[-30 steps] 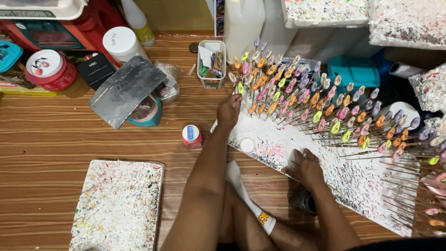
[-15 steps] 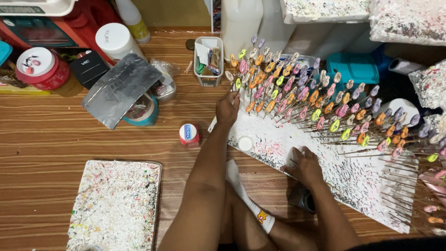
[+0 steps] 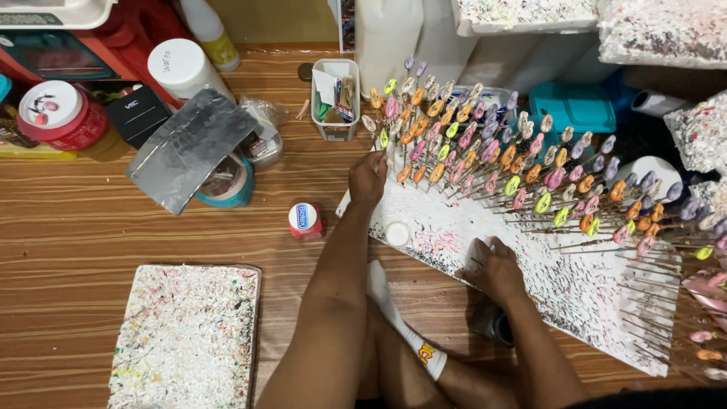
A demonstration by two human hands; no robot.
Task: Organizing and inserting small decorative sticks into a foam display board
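While I watch from the head camera, the scene reads as follows.

Work piece: I see a white foam board (image 3: 575,295), speckled with paint, lying on the wooden floor (image 3: 76,220) at centre right, its far edge stuck with rows of thin sticks.
Stick heads: small painted pieces (image 3: 485,163) in orange, pink, yellow-green, lilac and white top the sticks, fanned across the far right.
Left hand: my left hand (image 3: 366,180) is at the board's far left corner, fingers pinched on one stick (image 3: 376,157) at the left end of the rows.
Right hand: my right hand (image 3: 496,269) rests pressed on the board's near edge, fingers curled loosely; I see nothing held in it.
White cap: a small round cap (image 3: 397,233) lies on the board between the hands.
Red jar: a small white-lidded jar (image 3: 304,220) stands on the floor just left of the board.
Second board: a speckled slab (image 3: 189,333) lies near left.
Far left: a grey foil sheet (image 3: 189,148) covers a teal tub (image 3: 235,185).
Container: a clear tub (image 3: 335,98) of small items stands far, beside the sticks.
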